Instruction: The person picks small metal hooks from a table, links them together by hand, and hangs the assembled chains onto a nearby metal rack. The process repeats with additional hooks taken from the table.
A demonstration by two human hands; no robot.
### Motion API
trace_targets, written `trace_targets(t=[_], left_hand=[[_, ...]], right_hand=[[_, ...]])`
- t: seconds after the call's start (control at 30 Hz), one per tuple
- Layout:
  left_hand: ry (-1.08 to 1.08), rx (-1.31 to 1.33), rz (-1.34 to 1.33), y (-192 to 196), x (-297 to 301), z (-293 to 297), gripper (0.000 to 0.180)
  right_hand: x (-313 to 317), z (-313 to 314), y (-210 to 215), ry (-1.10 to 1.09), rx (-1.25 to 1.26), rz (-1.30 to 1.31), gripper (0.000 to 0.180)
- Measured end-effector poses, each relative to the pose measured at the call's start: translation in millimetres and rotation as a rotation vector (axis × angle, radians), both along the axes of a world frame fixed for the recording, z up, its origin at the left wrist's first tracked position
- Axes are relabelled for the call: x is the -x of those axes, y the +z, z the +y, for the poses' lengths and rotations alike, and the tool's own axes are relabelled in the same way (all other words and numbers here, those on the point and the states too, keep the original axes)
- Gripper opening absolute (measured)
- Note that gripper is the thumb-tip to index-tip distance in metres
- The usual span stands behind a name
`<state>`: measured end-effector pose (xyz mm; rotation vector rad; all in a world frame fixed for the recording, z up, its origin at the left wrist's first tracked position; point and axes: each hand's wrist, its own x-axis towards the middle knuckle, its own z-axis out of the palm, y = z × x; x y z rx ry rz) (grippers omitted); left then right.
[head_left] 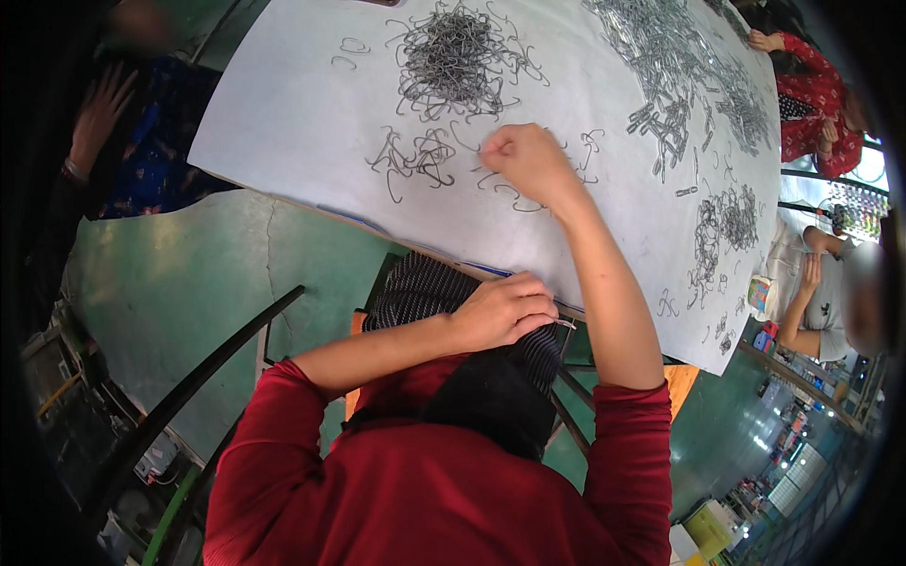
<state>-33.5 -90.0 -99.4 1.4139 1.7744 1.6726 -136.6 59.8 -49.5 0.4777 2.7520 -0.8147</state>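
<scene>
Curved metal wire hooks lie on the white-covered table, in a dense pile [453, 58] at the far side and a loose cluster [415, 158] nearer me. Just right of that cluster is my right hand [528, 162], its fingers curled together low over scattered hooks. Whatever it may pinch is hidden. My left hand [508, 304] rests over my lap by the table's near edge, closed on a small metal piece [564, 324] whose end pokes out past the fingertips. The rest of that piece is covered by the fingers.
Slim metal pieces [665, 66] form a big spread at the far right, with more hooks [725, 226] nearer the right edge. Co-workers sit right, one in patterned red [816, 104], one in grey [830, 311]. Another person's hand [102, 108] shows left.
</scene>
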Motion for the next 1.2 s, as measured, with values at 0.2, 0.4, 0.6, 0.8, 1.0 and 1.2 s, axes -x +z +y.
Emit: trace_targets(t=[0.2, 0.4, 0.6, 0.8, 1.0, 1.2], left_hand=[[-0.001, -0.006, 0.017, 0, -1, 1, 0.011], [-0.022, 0.014, -0.016, -1, 1, 1, 0.011], [-0.027, 0.027, -0.02, 1, 2, 1, 0.01], [-0.026, 0.02, -0.027, 1, -1, 0, 0.011], [-0.022, 0.034, -0.002, 0, -1, 0, 0.01], [-0.014, 0.041, 0.001, 2, 0, 3, 0.009]], right_hand=[[-35, 50, 4, -0.299, 0.204, 0.178, 0.013], [-74, 55, -20, -0.278, 0.08, 0.555, 0.011], [-84, 62, -15, -0.502, 0.597, 0.624, 0.011], [-83, 50, -10, -0.594, 1.315, 0.435, 0.012], [-61, 17, -29, -0.008, 0.114, 0.252, 0.008], [-60, 22, -20, 0.016, 0.369, 0.143, 0.012]])
